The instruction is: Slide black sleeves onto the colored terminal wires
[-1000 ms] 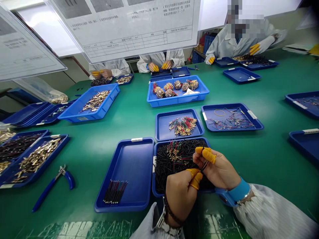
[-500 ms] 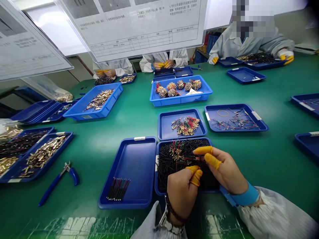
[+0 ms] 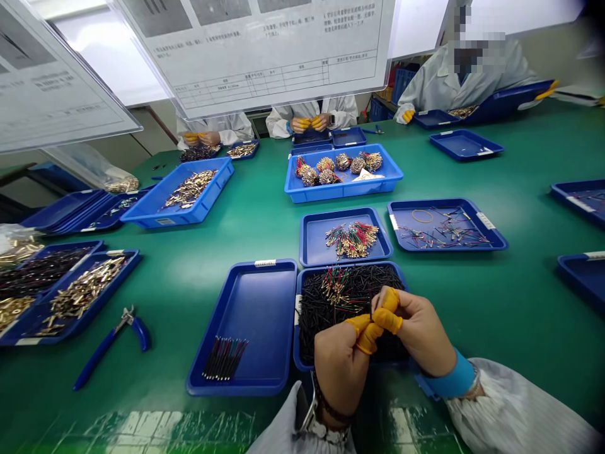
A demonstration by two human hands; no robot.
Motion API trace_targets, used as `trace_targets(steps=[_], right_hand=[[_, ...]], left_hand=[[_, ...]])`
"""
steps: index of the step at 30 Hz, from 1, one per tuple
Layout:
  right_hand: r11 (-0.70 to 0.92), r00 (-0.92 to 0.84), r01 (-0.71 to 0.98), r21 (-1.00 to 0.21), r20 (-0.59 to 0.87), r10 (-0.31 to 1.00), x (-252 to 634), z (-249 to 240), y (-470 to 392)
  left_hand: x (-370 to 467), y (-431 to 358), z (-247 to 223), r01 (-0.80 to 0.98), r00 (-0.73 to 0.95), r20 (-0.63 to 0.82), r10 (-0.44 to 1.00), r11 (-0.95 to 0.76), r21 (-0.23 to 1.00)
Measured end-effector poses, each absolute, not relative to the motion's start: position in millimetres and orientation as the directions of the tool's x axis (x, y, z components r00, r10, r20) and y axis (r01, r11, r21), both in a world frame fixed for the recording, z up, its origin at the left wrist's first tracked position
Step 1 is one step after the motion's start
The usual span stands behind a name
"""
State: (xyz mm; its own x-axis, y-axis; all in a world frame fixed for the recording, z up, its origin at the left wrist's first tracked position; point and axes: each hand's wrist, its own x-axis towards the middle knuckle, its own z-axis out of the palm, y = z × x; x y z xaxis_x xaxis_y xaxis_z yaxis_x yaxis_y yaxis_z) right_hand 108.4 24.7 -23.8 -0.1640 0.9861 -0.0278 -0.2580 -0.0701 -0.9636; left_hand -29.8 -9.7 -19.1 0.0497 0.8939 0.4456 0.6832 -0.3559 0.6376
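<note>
Over a blue tray (image 3: pixel 299 340) heaped with short black tubes (image 3: pixel 314 309), my two hands meet fingertip to fingertip. Yellow finger cots cover the thumbs and forefingers. My left hand (image 3: pixel 344 362) is closed in a pinch, and my right hand (image 3: pixel 420 325) pinches just beside it. A thin black tube (image 3: pixel 371 308) stands upright between the fingertips; whether a wire runs inside is too small to tell. On the heap lies a bunch of red and green wires with gold tips (image 3: pixel 334 285). In the left tray (image 3: pixel 255 315), a row of black-sleeved wires (image 3: pixel 224 358) lies side by side.
Behind are a tray of gold-tipped wires (image 3: pixel 352 239), a tray of loose wires (image 3: pixel 449 243) and a light-blue bin (image 3: pixel 343 189) of wire bundles. Blue-handled cutters (image 3: pixel 113 343) and trays of gold parts (image 3: pixel 85 290) lie left. Co-workers sit across; printed sheets (image 3: pixel 265 57) hang above.
My right hand has come down and left, its fingers closing at my left fingertips. Across the table, a co-worker at the right has tilted up a blue tray.
</note>
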Motion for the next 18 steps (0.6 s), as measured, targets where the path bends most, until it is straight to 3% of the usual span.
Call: trace_targets(steps=[6,13,18], right_hand=[[-0.280,-0.226,-0.471,-0.837,-0.192,0.955,105.1,-20.8,25.3],[-0.262,-0.305,-0.511,-0.819,-0.113,0.946,100.0,-14.6,17.8],[-0.259,-0.339,-0.497,-0.828,-0.089,0.936,101.5,-16.7,18.4]], left_hand=[[-28.2,-10.2,-18.4,0.711,0.100,0.528,0.844,-0.432,0.555],[-28.1,-10.9,-14.6,0.673,0.072,0.516,0.854,-0.423,0.607],[-27.7,-11.2,-12.1,0.686,0.100,0.539,0.837,-0.450,0.572]])
